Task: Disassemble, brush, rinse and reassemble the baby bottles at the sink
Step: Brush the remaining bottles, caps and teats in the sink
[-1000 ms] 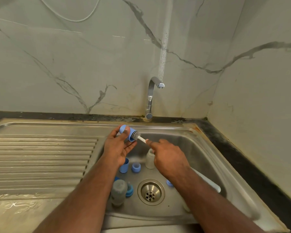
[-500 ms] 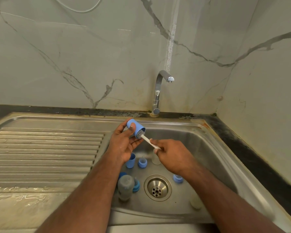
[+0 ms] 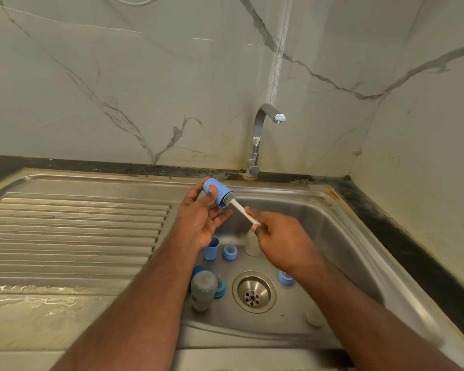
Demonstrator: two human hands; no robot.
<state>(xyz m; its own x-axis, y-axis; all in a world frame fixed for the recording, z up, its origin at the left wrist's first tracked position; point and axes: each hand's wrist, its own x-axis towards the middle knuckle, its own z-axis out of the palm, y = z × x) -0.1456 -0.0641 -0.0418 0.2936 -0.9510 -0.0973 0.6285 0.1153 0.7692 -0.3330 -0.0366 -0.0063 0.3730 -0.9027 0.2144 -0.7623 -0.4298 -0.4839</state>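
Note:
My left hand (image 3: 201, 220) grips a blue bottle cap (image 3: 217, 192) above the sink's back left corner, its open end facing right. My right hand (image 3: 279, 242) pinches the white handle of a bottle brush (image 3: 243, 210), whose grey head sits inside the cap. Down in the basin (image 3: 319, 236) stand another blue cap (image 3: 211, 249), a blue collar with a teat (image 3: 229, 252) and a clear bottle (image 3: 252, 245). A cloudy bottle (image 3: 203, 289) lies near the drain (image 3: 253, 291), with blue parts beside it. One more blue collar (image 3: 285, 278) shows under my right wrist.
A chrome tap (image 3: 263, 135) rises behind the basin, with no water running. The ribbed steel drainboard (image 3: 73, 236) stretches left, wet at its front. Marble walls close the back and right sides. A pale round piece (image 3: 315, 315) lies at the basin's front right.
The brush handle has drawn out to the right a little while its head stays in the cap. The view shifted left and down, so tap and sink now sit further right.

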